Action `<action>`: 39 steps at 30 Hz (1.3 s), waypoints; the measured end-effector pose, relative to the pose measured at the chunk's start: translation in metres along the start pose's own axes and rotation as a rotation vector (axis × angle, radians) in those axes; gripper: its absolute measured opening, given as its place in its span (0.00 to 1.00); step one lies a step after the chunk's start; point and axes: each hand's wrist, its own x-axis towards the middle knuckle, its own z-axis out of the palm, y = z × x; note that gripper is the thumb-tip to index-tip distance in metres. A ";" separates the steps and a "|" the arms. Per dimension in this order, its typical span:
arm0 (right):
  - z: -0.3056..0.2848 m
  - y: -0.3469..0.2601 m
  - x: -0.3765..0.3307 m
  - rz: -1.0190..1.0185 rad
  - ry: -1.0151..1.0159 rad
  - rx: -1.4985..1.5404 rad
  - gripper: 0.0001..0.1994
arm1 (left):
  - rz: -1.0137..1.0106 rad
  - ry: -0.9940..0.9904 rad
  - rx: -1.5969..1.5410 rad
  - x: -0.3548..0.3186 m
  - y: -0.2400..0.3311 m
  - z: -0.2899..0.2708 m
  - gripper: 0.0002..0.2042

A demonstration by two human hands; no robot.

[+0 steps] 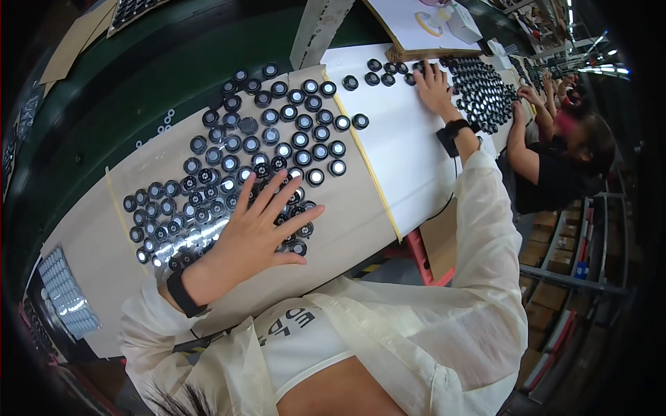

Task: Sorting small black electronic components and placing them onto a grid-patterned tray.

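My left hand [253, 232] lies palm down with its fingers spread, over a group of small round black pieces with pale discs in their centres [336, 167]. Some pieces under and beside it are hidden by the palm. Glare on the pieces at the left looks like clear plastic. Farther off to the right, my right hand [434, 92] reaches over the white sheet [409, 159], fingers extended and apart, its fingertips at a few loose black pieces [388, 79]. Both wrists wear black bands.
A dense cluster of black pieces [482, 90] lies beyond my right hand, beside a co-worker [548, 159]. Yellow tape [374, 173] crosses the table. A metal post [319, 31] and green belt [159, 62] border its far side. A tray of pale pieces [68, 291] lies at left.
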 end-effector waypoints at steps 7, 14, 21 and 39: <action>-0.015 -0.097 -0.138 -0.407 -0.119 0.109 0.35 | -0.079 -0.011 0.015 -0.004 -0.014 0.012 0.45; -0.093 -0.166 -0.150 -0.701 -0.569 0.277 0.38 | -0.111 0.005 0.030 -0.004 -0.013 0.020 0.46; -0.018 -0.148 -0.028 -0.644 -0.166 0.011 0.32 | -0.114 0.017 0.023 0.001 -0.015 0.026 0.45; -0.035 -0.204 -0.196 -0.854 -0.318 0.302 0.32 | -0.130 0.112 -0.103 -0.012 -0.040 0.016 0.51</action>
